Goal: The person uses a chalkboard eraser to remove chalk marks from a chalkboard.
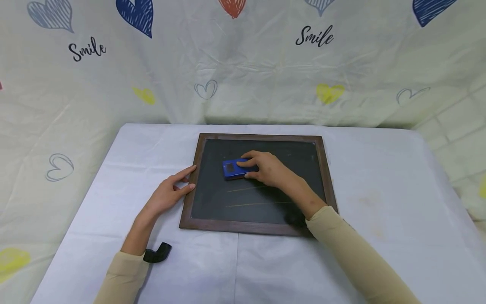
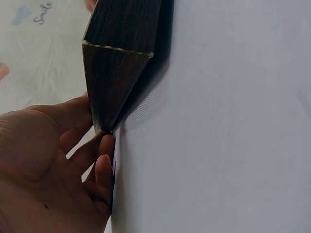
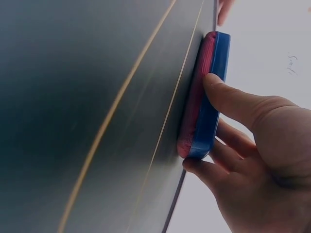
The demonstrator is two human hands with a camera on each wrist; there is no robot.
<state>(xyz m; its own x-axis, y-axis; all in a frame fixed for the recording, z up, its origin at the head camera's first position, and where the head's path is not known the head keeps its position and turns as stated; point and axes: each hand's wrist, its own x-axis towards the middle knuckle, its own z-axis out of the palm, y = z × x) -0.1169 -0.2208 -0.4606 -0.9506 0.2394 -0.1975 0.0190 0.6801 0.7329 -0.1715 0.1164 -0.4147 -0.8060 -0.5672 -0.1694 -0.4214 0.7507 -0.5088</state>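
A chalkboard point(image 1: 250, 215) in a dark wooden frame lies on the white-covered table. At its left side my left hand point(image 1: 168, 194) holds the frame point(image 2: 114, 73), the thumb over the top and other fingers at the outer edge. My right hand point(image 1: 270, 169) grips a blue chalkboard eraser point(image 1: 230, 169) by its sides, near the board's middle. In the right wrist view the eraser's pink pad point(image 3: 197, 97) faces the board, with the thumb along one long side. Yellowish lines point(image 3: 114, 107) run across the board below the eraser; the right forearm hides part of them.
The white tablecloth point(image 1: 379, 177) spreads around the board on all sides. Behind the table hangs a pale curtain point(image 1: 258, 84) printed with hearts and the word Smile. A black wrist camera point(image 1: 158, 253) sticks out from the left sleeve.
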